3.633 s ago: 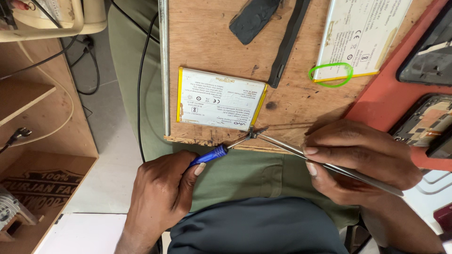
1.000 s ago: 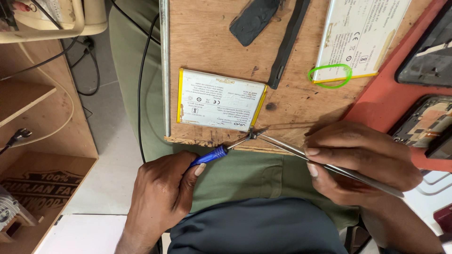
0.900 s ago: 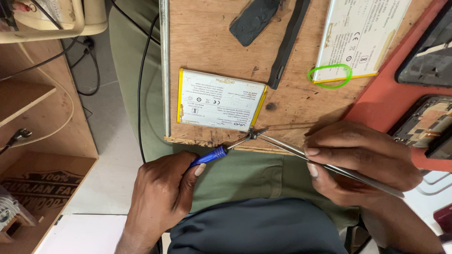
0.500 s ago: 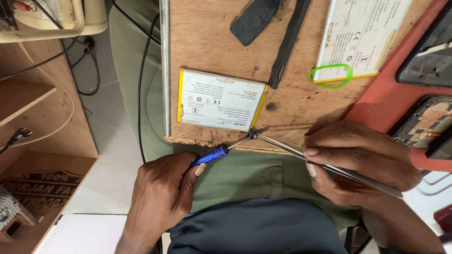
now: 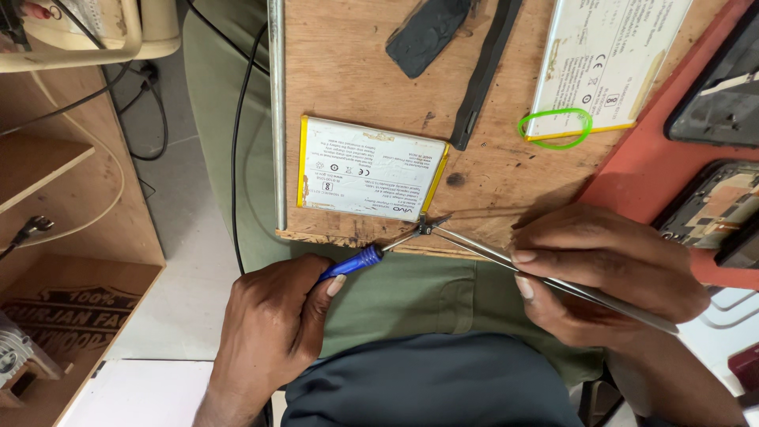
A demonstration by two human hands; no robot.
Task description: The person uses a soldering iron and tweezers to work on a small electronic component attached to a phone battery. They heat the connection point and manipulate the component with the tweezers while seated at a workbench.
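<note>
Tweezers (image 5: pixel 545 278), pinched in the right hand (image 5: pixel 605 273), meet the blue screwdriver (image 5: pixel 371 255) gripped by the left hand (image 5: pixel 273 328) at the board's (image 5: pixel 356 63) near edge, perhaps on a tiny part. Just beyond lies a white battery (image 5: pixel 368 168); a red mat (image 5: pixel 648 162) crowds the right.

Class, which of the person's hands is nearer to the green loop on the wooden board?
Right. The right hand lies just below the green loop; the left hand sits far off, lower left.

Left hand (image 5: pixel 273 332) – screwdriver (image 5: pixel 360 259); right hand (image 5: pixel 609 273) – tweezers (image 5: pixel 545 278).
</note>
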